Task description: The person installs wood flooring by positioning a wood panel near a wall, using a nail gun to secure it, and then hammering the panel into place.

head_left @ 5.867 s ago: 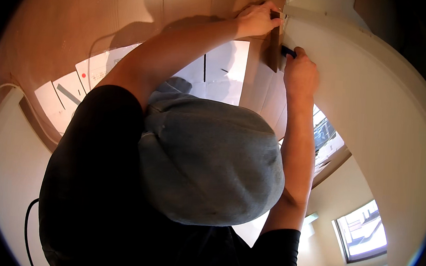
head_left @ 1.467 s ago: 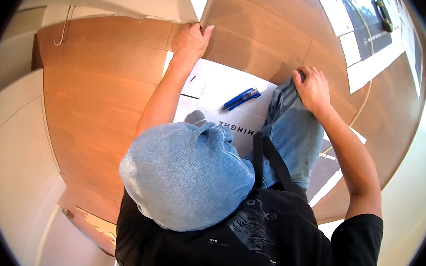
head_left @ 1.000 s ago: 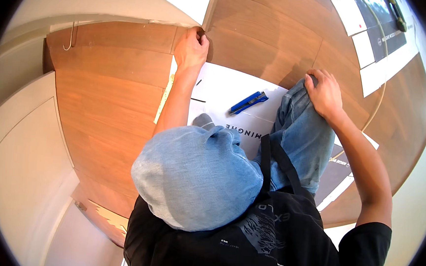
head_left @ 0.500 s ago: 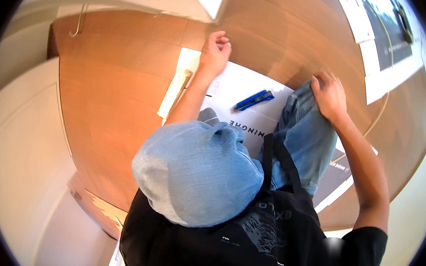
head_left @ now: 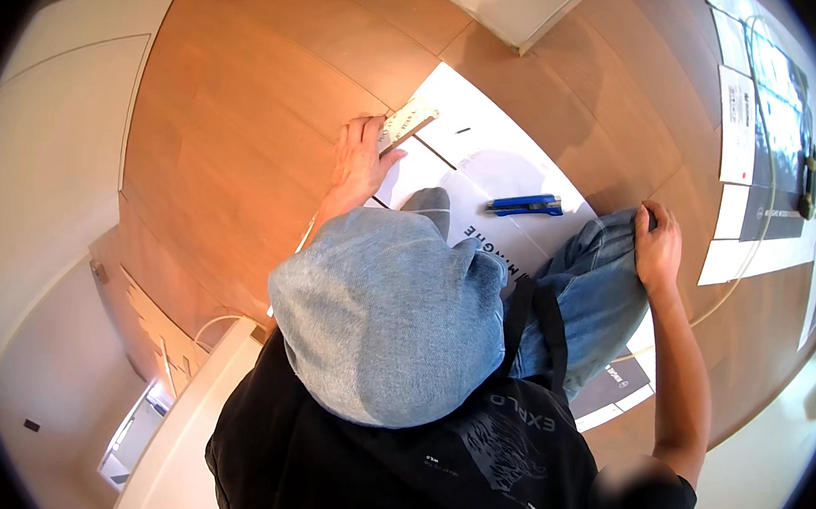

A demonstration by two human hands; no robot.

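Observation:
My left hand (head_left: 358, 161) is closed on the near end of a narrow strip (head_left: 407, 127) with a pale printed face and a brown edge. The strip lies at the left border of a white printed sheet (head_left: 518, 172) on the floor. My right hand (head_left: 657, 251) rests on my right knee, its fingers curving over the denim and nothing visible in them. A blue utility knife (head_left: 525, 205) lies on the sheet between my two hands. My raised left knee (head_left: 385, 314) hides the sheet's near part.
Brown wood-look flooring (head_left: 248, 101) spreads around me. A white box-like corner (head_left: 515, 16) juts in at the top. At right lie more printed sheets (head_left: 731, 235) and a thin pale cord (head_left: 759, 237). A pale door-like panel (head_left: 69, 89) stands at left.
My left hand has come back toward me and left, from beyond the sheet onto the strip, and has closed on it. My right hand stays on the knee. The view has turned.

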